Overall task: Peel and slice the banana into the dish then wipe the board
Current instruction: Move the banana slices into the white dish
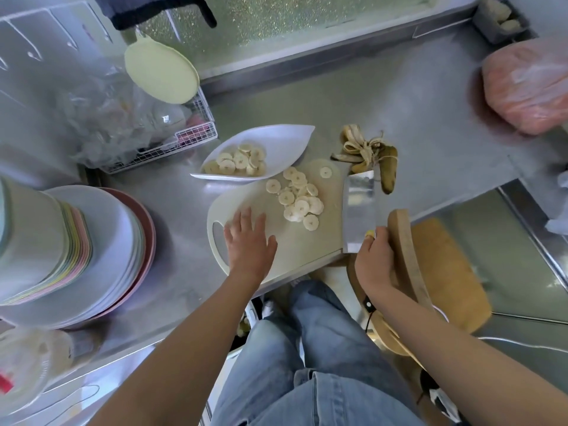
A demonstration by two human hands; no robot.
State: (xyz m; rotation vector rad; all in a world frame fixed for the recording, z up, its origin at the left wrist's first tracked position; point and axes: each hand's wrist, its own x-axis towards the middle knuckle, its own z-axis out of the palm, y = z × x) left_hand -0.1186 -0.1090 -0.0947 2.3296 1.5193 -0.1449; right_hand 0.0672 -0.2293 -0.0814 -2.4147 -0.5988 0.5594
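Banana slices [299, 199] part on board [307, 250], part in dish [285, 139]

Left hand [250, 241] lies spread flat on board's near-left area. Right hand [373, 259] grips cleaver [359, 210], blade over board's right edge. Dish sits at board's far-left edge. Peel [368, 152] lies just beyond board's far-right corner.

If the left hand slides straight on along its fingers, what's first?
From the left hand, probably the near rim of the white dish; the banana slices on the board lie right of that line.
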